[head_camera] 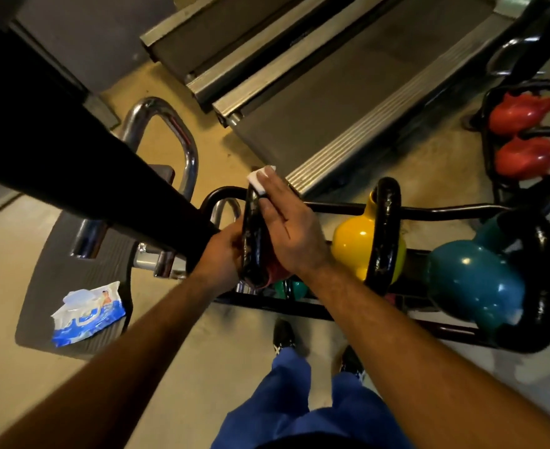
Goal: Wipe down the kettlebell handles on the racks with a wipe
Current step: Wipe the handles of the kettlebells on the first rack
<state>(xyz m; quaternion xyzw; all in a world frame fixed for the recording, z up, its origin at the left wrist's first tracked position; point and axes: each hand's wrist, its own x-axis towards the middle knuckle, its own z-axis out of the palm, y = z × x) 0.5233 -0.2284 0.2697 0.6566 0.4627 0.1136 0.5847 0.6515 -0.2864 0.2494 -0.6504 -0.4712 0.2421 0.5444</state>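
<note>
Head view, looking down at two bare arms reaching over a low black rack (332,207) of kettlebells.

The right hand (286,228) lies along the right side of a black handle (253,234), the one at the rack's left end. Its fingers are fairly straight and press a folded white wipe (260,176) against the top of that handle. The wipe shows past the fingertips.

The left hand (221,254) is on the handle's left side, lower down, with its fingers curled against the handle. How far they wrap round it is hidden. A little red shows below the handle, between the two hands; the bell itself is mostly covered.

To the right on the same rack sit a yellow kettlebell (361,244) and then a teal kettlebell (474,283), each with a black handle standing upright. Further right, on a second rack, are two red kettlebells (523,134), one above the other.

On the floor to the left, a blue and white pack of wipes (87,314) lies on a dark mat (72,254), well apart from the hands. Chrome tubing (182,140) stands beyond the mat. Treadmill decks (348,102) fill the top of the view.

Below the arms are blue trousers (299,406) and dark shoes (283,335).
</note>
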